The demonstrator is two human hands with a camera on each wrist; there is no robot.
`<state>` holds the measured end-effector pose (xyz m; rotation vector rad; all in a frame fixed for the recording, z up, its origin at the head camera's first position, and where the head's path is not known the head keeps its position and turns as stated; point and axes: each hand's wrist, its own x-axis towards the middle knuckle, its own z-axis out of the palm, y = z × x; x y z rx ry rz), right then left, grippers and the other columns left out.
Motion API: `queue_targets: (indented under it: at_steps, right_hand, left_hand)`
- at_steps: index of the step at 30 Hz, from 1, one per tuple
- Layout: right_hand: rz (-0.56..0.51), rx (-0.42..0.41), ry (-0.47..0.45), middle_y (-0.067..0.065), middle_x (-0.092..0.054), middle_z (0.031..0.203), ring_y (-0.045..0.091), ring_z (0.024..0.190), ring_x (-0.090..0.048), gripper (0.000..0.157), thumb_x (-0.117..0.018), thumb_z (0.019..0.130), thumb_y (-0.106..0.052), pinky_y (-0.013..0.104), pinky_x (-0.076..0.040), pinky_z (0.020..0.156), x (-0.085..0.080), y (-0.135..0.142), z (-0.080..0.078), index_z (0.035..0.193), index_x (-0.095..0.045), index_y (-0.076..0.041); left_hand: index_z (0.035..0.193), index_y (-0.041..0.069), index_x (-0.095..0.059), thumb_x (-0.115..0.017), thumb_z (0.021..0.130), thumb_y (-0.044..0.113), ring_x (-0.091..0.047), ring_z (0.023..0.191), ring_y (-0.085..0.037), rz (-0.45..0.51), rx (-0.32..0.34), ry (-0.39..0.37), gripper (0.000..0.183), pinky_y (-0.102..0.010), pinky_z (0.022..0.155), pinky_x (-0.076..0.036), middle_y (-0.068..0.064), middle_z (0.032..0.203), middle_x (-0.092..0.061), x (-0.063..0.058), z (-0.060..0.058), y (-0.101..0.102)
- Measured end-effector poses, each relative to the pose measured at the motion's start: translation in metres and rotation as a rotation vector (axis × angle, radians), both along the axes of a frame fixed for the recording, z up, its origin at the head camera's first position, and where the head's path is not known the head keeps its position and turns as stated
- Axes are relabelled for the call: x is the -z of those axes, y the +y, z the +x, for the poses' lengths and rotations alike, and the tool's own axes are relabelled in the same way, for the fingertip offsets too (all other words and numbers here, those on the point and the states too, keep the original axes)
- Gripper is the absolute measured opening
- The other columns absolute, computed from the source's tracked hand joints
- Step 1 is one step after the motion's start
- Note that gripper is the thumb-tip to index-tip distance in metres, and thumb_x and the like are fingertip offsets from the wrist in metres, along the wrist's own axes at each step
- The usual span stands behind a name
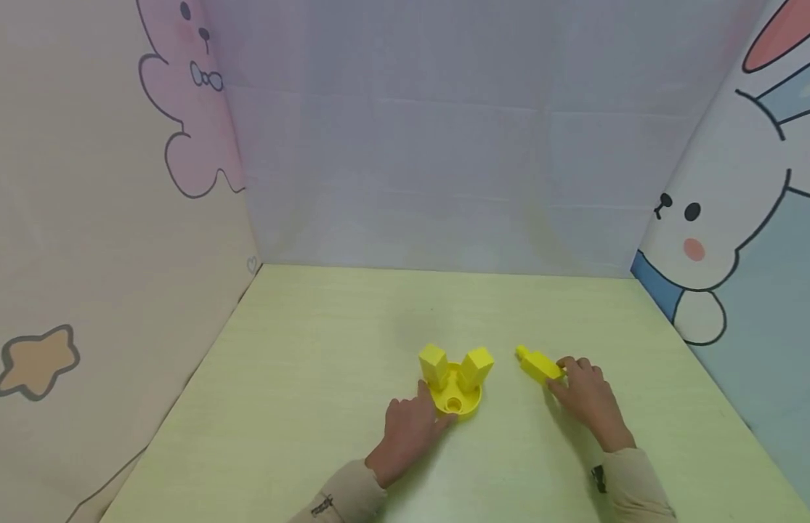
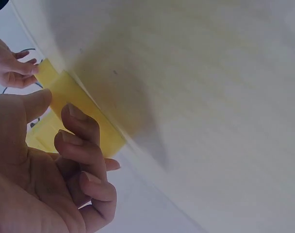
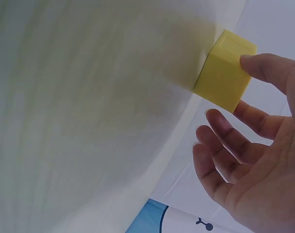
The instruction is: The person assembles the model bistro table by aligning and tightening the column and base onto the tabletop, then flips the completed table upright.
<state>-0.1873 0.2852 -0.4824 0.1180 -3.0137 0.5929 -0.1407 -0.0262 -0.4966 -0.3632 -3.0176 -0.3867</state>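
A round yellow base sits on the table with two yellow blocks standing tilted outward in it. At its near side a round socket shows. My left hand grips this base, index finger along its left side and thumb at the near rim; in the left wrist view the other fingers curl loosely beside the base. To the right, my right hand pinches one end of a yellow block with a narrow peg, which points up and left. Thumb and index finger hold that block in the right wrist view.
The pale yellow-green table meets a plain light back wall. Side walls with cartoon prints, a star on the left and a rabbit on the right, border the table.
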Motion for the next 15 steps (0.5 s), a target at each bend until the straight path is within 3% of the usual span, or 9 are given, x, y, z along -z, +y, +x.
queue_targets:
  at_steps: [6, 10, 12, 15]
  right_hand:
    - [0.0, 0.005, 0.035, 0.032, -0.058, 0.111, 0.047, 0.096, -0.054, 0.043, -0.071, 0.093, -0.022, 0.06, -0.046, 0.078, 0.0, -0.002, 0.005, 0.116, -0.061, 0.013]
    - [0.005, 0.002, 0.079, 0.029, -0.059, 0.108, 0.046, 0.096, -0.054, 0.043, -0.072, 0.092, -0.022, 0.059, -0.046, 0.079, -0.003, -0.005, 0.009, 0.113, -0.062, 0.014]
    - [0.006, -0.003, 0.099, 0.028, -0.059, 0.108, 0.045, 0.095, -0.054, 0.043, -0.074, 0.091, -0.021, 0.058, -0.046, 0.08, -0.005, -0.006, 0.011, 0.112, -0.063, 0.014]
    - [0.009, -0.012, 0.123, 0.027, -0.06, 0.108, 0.044, 0.095, -0.055, 0.043, -0.077, 0.09, -0.022, 0.058, -0.047, 0.08, -0.013, -0.009, 0.015, 0.11, -0.064, 0.013]
  left_hand:
    - [0.131, -0.013, -0.061, -0.065, 0.093, 0.062, -0.053, 0.053, -0.022, -0.145, -0.041, 0.04, 0.083, -0.037, 0.068, -0.042, -0.005, 0.053, -0.05, -0.001, 0.002, 0.014]
    - [0.124, -0.012, -0.066, -0.062, 0.095, 0.063, -0.053, 0.05, -0.019, -0.264, -0.041, 0.124, 0.081, -0.035, 0.064, -0.044, -0.005, 0.051, -0.051, -0.005, 0.005, 0.02]
    - [0.123, -0.011, -0.068, -0.062, 0.095, 0.064, -0.053, 0.05, -0.019, -0.262, -0.039, 0.136, 0.08, -0.035, 0.063, -0.043, -0.005, 0.051, -0.051, -0.007, 0.006, 0.02]
    - [0.122, -0.009, -0.068, -0.064, 0.093, 0.066, -0.05, 0.05, -0.018, -0.188, -0.021, 0.094, 0.08, -0.033, 0.06, -0.039, -0.002, 0.051, -0.047, -0.009, 0.005, 0.013]
